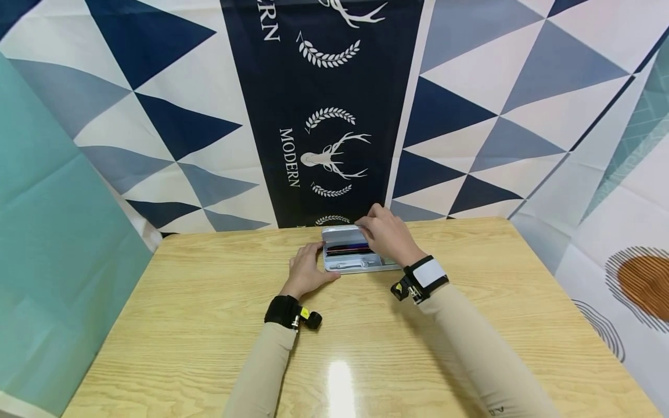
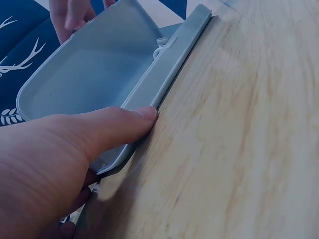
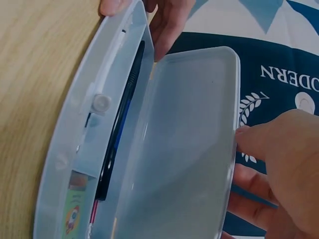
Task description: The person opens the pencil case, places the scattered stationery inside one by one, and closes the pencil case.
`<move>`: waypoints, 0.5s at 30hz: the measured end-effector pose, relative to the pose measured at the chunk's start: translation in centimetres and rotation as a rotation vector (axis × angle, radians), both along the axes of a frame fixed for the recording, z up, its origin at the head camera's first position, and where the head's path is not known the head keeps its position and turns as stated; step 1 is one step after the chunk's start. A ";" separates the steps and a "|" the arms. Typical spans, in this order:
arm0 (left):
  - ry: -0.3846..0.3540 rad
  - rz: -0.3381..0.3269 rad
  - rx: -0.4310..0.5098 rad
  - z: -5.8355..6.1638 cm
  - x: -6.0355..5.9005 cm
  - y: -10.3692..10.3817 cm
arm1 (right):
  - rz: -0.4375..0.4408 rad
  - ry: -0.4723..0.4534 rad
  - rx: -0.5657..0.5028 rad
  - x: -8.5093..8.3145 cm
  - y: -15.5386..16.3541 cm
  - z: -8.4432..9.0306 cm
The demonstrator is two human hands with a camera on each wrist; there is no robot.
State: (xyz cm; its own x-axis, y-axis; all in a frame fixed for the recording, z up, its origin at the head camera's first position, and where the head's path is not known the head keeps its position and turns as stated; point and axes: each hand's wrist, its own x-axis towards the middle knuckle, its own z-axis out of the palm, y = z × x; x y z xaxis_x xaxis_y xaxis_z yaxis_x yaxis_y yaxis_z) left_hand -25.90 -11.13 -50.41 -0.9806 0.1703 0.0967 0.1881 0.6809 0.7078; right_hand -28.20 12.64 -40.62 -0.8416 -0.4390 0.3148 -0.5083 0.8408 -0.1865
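A pale blue-grey pencil case (image 1: 360, 270) lies at the table's back edge with its lid (image 3: 192, 134) raised. My left hand (image 1: 307, 273) grips its left end, the thumb (image 2: 127, 122) pressed on the front wall and the fingers round the far side. At the lid's free edge my right hand (image 1: 389, 235) pinches with thumb and fingers. Dark pens (image 3: 119, 124) lie along the hinge-side compartment. In the front compartment is a slim white-and-metal tool with a round knob (image 3: 101, 103), perhaps a compass. Beside it sits a small green block with a rocket picture (image 3: 72, 214).
The wooden table (image 1: 209, 348) stretches in front of the case and to both sides. A patterned cloth backdrop (image 1: 334, 145) with deer heads hangs right behind the table edge, close to the lid. More cloth hangs at left and right.
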 end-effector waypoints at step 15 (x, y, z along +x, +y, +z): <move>-0.002 0.028 0.103 -0.2 0.1 0.1 | 0.074 -0.126 0.021 1.2 0.7 -0.5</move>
